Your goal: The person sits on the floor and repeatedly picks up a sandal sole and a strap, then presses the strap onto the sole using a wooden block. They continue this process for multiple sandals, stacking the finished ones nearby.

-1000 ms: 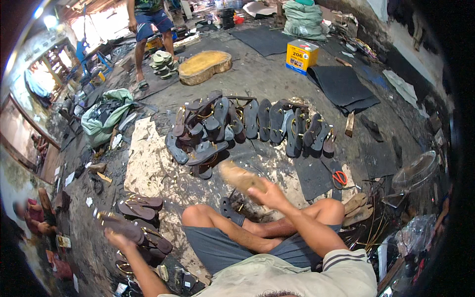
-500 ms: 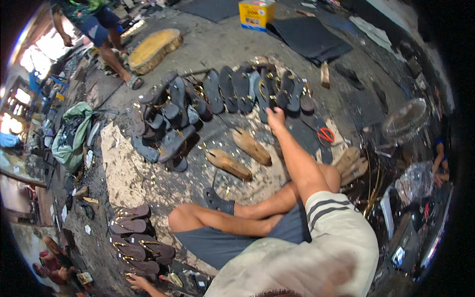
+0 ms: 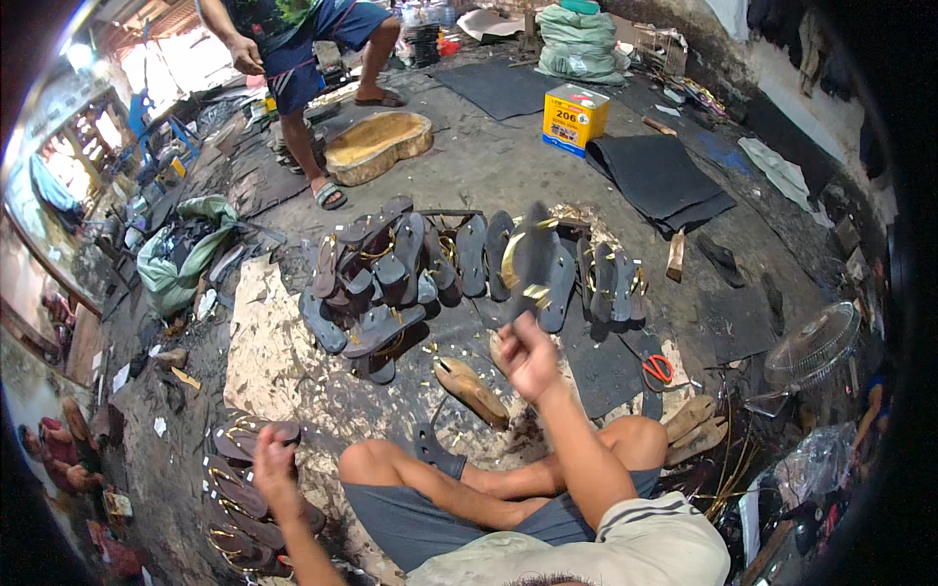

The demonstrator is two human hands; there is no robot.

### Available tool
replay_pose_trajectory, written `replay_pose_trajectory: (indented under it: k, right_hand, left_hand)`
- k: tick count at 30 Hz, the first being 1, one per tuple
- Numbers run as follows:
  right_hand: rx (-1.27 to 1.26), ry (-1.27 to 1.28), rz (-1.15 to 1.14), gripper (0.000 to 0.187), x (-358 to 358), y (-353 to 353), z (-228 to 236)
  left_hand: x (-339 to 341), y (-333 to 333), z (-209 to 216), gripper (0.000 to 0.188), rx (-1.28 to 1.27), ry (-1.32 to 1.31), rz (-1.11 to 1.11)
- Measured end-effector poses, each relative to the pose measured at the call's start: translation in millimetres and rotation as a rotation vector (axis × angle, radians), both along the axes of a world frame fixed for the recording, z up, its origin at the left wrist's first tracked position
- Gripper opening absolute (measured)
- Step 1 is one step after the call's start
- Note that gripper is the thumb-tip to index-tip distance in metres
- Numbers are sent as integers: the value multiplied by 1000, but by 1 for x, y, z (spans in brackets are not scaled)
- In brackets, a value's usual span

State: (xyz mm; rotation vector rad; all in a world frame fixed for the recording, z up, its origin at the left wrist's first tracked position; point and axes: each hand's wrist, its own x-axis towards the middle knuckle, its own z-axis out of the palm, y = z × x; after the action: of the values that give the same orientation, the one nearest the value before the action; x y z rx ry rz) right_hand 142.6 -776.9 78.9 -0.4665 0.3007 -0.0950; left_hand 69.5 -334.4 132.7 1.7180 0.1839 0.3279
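Note:
My right hand (image 3: 531, 359) is closed on the end of a dark flip-flop (image 3: 532, 256) with gold straps. It holds the sandal upright above the middle of the ground, and motion blurs it. My left hand (image 3: 276, 471) is raised over neatly set flip-flops (image 3: 234, 485) at the lower left. Its fingers are loosely apart and slightly blurred, with nothing visible in them. Behind the held sandal runs a row of dark flip-flops (image 3: 472, 256), heaped at its left end (image 3: 369, 327). A wooden foot form (image 3: 471, 393) lies before my legs; another is partly hidden behind my right hand.
Red-handled scissors (image 3: 658, 369) and a fan (image 3: 813, 344) are at the right. Further off are a yellow box (image 3: 575, 119), a folded black sheet (image 3: 660, 184) and a wood slab (image 3: 381, 146). Another person's leg (image 3: 305, 146) stands beside the slab. A green sack (image 3: 183, 256) sits left.
My right hand has lifted a flip-flop out of the row and drawn it nearer. My left hand has risen from beside the lower-left sandals. The view has tilted up; the other person has shifted stance.

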Motion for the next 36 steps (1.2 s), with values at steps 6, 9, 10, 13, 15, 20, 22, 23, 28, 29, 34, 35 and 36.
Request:
replay_pose_trajectory:
  k: [6,9,10,13,15,20,22,23,28,29,34,35,36]
  right_hand:
    - [-761,-170,643,58,-157,103,18]
    - [-865,-198,839,54,-184,92,30]
    - [-932,-285,860,53,-187,78,12]
    - [-466,-110,715,55,-179,65,19]
    - [-967,-325,526,51,-155,74,39]
    - [-710,-163,673,38,-174,84,55]
    - [-883,-202,621,35,-178,88,57]
    - [-895,-177,618,35,-180,90,60]
    - [-1011,-144,544,35,-178,90,65]
    - [-1025,-143,534,35,-175,89,64]
    - [-1073,-46,308,35,-129,76,46]
    - [-1061,-87,307,37,-122,80,47]
    - [-1050,-146,299,40,-109,83,49]
  left_hand:
    - [11,-145,20,51,47,-104,-281]
    - [-8,-143,4,45,197,-128,-324]
    - [-19,-143,11,43,192,-56,-372]
    - [-59,-152,25,36,194,-45,-541]
    - [-82,-153,1,40,21,43,-715]
    - [-106,-145,-6,27,-152,100,-691]
    - [-107,-144,-10,18,-248,117,-665]
    - [-107,-144,-16,15,-276,149,-628]
    - [-91,-156,-1,60,-477,306,-623]
    - [-84,-155,-12,69,-470,355,-640]
    - [-77,-181,-1,111,719,-25,-759]
    - [-84,-193,-2,111,755,31,-713]
    - [-76,-189,-7,106,742,16,-704]
